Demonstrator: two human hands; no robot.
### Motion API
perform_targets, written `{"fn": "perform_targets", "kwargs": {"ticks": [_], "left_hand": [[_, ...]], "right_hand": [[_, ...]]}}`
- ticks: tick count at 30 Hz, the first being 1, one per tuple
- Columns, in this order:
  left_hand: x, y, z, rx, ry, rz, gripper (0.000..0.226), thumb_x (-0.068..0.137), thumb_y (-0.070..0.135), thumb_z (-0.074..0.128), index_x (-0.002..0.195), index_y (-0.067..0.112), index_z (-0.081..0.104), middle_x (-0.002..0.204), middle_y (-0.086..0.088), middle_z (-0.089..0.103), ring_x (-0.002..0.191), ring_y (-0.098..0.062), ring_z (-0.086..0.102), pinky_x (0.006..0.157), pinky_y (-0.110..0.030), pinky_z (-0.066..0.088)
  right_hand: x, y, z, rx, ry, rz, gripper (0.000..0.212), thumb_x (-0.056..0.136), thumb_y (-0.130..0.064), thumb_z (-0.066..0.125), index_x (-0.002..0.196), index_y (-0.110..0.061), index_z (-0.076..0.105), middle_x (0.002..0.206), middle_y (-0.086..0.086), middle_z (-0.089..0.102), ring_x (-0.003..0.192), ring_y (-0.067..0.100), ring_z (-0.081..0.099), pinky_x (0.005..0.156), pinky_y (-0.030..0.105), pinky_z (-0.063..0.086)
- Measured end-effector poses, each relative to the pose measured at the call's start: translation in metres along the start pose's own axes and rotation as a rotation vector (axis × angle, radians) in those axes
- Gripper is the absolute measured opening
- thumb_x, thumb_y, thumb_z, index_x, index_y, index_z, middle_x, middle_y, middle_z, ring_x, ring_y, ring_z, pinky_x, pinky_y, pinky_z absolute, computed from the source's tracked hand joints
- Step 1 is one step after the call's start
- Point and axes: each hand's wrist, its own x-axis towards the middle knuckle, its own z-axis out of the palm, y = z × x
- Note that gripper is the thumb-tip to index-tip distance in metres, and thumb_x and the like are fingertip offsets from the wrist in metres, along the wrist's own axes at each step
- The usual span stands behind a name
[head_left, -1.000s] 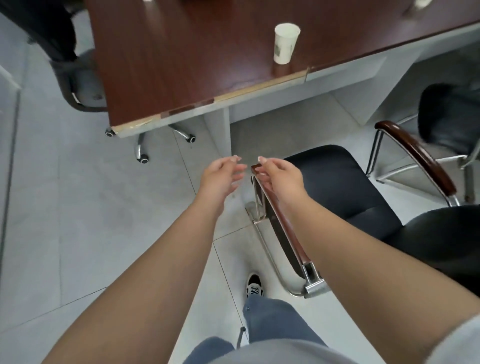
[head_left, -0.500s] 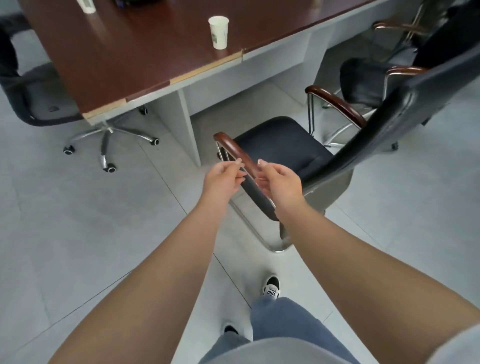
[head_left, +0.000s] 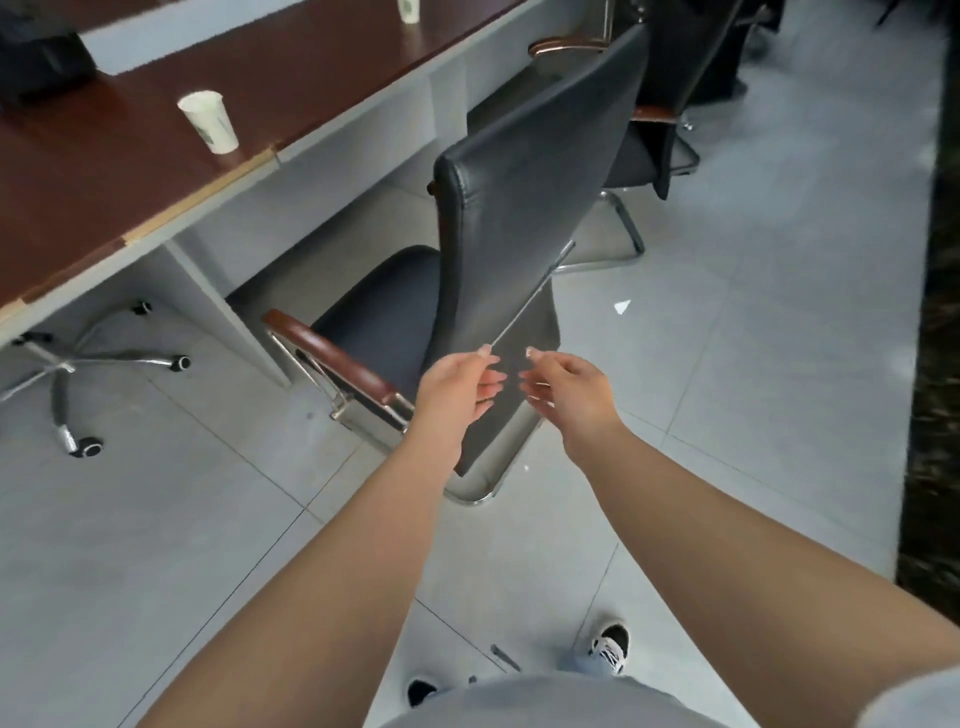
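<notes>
Black chair (head_left: 519, 171) stands just beyond the hands, facing the desk (head_left: 104, 171). Left hand (head_left: 457, 389) and right hand (head_left: 566, 387) hang slightly apart at its backrest, the right loosely curled and empty, the left's grip unclear. Shoved hard, the chair could strike the desk and topple the paper cup (head_left: 208, 122).

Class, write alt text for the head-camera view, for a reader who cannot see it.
Two bare hands reach toward the back of a black office chair; the left hand seems to pinch a thin silver rod, the right hand loosely curled beside it. A paper cup stands on the brown desk behind.
</notes>
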Motion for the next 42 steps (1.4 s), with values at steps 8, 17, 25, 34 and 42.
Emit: {"fn": "perform_targets", "kwargs": {"ticks": [8, 17, 25, 34, 42], "left_hand": [[0.007, -0.007, 0.182, 0.042, -0.165, -0.019, 0.015, 0.091, 0.024, 0.057, 0.078, 0.018, 0.059, 0.077, -0.001, 0.064, 0.072, -0.012, 0.060, 0.075, -0.023, 0.048], [0.029, -0.003, 0.317, 0.063, -0.331, -0.056, 0.015, 0.092, 0.028, 0.055, 0.083, 0.017, 0.061, 0.083, -0.001, 0.065, 0.077, -0.011, 0.062, 0.073, -0.022, 0.049], [0.123, 0.028, 0.410, 0.012, -0.364, -0.080, 0.017, 0.093, 0.028, 0.055, 0.082, 0.017, 0.060, 0.080, 0.000, 0.063, 0.074, -0.010, 0.060, 0.073, -0.022, 0.048], [0.275, 0.129, 0.493, -0.060, -0.241, -0.095, 0.019, 0.092, 0.027, 0.056, 0.075, 0.018, 0.058, 0.070, 0.001, 0.060, 0.066, -0.009, 0.057, 0.068, -0.019, 0.046], [0.372, 0.190, 0.496, -0.093, -0.098, -0.065, 0.017, 0.092, 0.032, 0.056, 0.080, 0.019, 0.058, 0.075, 0.001, 0.062, 0.071, -0.009, 0.058, 0.065, -0.019, 0.046]], "right_hand": [[0.054, -0.060, -0.165, 0.065, 0.111, -0.052, 0.016, 0.088, -0.026, 0.064, 0.093, -0.011, 0.063, 0.079, 0.002, 0.065, 0.070, 0.014, 0.062, 0.069, 0.022, 0.051], [0.103, -0.100, -0.275, 0.171, 0.251, -0.037, 0.017, 0.088, -0.027, 0.063, 0.094, -0.011, 0.063, 0.078, 0.001, 0.064, 0.070, 0.013, 0.062, 0.072, 0.022, 0.052], [0.206, -0.157, -0.311, 0.164, 0.287, -0.054, 0.019, 0.087, -0.028, 0.064, 0.096, -0.011, 0.063, 0.077, 0.000, 0.064, 0.068, 0.013, 0.060, 0.072, 0.022, 0.052], [0.376, -0.285, -0.296, -0.003, 0.219, -0.018, 0.013, 0.087, -0.027, 0.065, 0.086, -0.015, 0.062, 0.075, 0.000, 0.062, 0.065, 0.012, 0.057, 0.069, 0.021, 0.049], [0.483, -0.349, -0.233, -0.055, 0.023, -0.006, 0.013, 0.087, -0.028, 0.064, 0.086, -0.015, 0.061, 0.072, -0.001, 0.061, 0.067, 0.011, 0.056, 0.071, 0.021, 0.050]]}}
